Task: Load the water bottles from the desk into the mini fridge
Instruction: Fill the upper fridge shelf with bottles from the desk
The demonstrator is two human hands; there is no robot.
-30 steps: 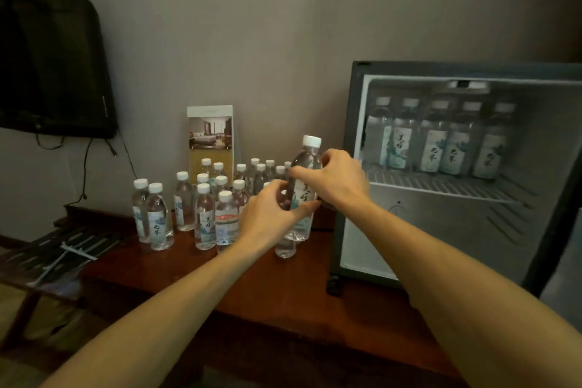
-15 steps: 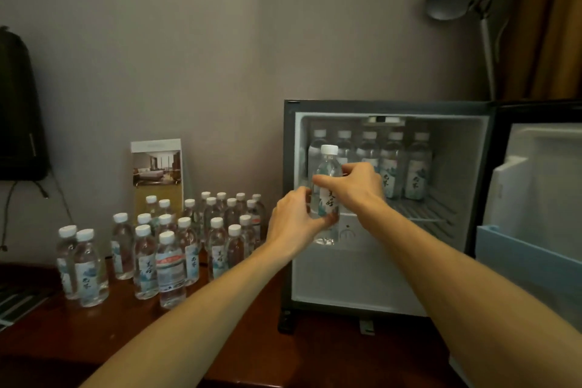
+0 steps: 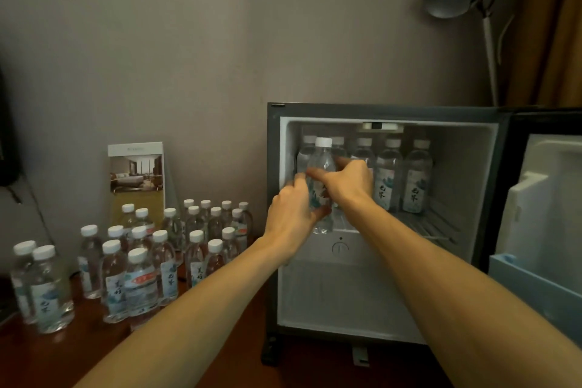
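Water bottle (image 3: 322,164) held upright at the open mini fridge (image 3: 390,287), in front of the upper shelf (image 3: 422,224).
Both the left hand (image 3: 291,214) and the right hand (image 3: 348,183) grip it; more bottles (image 3: 138,264) stand on the desk (image 3: 94,353).

Not much to read here tbh. The bottle labels carry brush-style Chinese characters: the two rightmost bottles on the fridge shelf (image 3: 386,189) (image 3: 415,190) each show two dark characters stacked vertically, and a desk bottle at far left (image 3: 47,296) has the same sort of mark. One front desk bottle (image 3: 140,285) has a red band label, print too small. The standing brochure (image 3: 136,178) has a header line, unreadable.
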